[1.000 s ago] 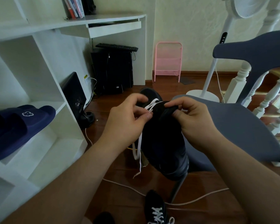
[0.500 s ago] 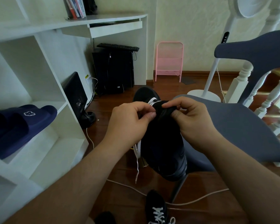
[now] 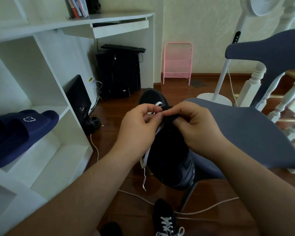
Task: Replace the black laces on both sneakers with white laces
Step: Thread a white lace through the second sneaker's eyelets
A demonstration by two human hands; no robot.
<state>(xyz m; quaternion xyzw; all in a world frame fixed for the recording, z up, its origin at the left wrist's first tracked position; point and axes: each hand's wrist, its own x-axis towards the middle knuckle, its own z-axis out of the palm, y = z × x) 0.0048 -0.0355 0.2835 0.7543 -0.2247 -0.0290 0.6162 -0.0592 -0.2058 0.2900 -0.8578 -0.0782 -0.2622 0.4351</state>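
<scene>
Sneaker (image 3: 169,155) in black sits between my two hands, its toe pointing away from me and its heel hanging low over the front edge of the grey chair (image 3: 245,133) seat. My left hand (image 3: 140,128) has its fingers curled, thumb and forefinger pinching the white lace (image 3: 147,154) close to the eyelets; from there the lace runs down the shoe's left side and dangles free below the heel, its end hanging above the wooden floor (image 3: 117,120). My right hand (image 3: 194,126) is curled too, its fingertips gripping the dark upper of the shoe near the tongue, touching my left fingertips. Whether it also holds a bit of lace I cannot tell, since my fingers cover that spot. A loop of white shows just past my knuckles, toward the toe.

Down at the bottom edge, on the floor, stands the second sneaker (image 3: 165,220), black and already strung with white laces. A white cable (image 3: 211,206) snakes across the floor between the two shoes. To my left, a pair of navy slippers (image 3: 22,132) lies on a white shelf (image 3: 46,160).
</scene>
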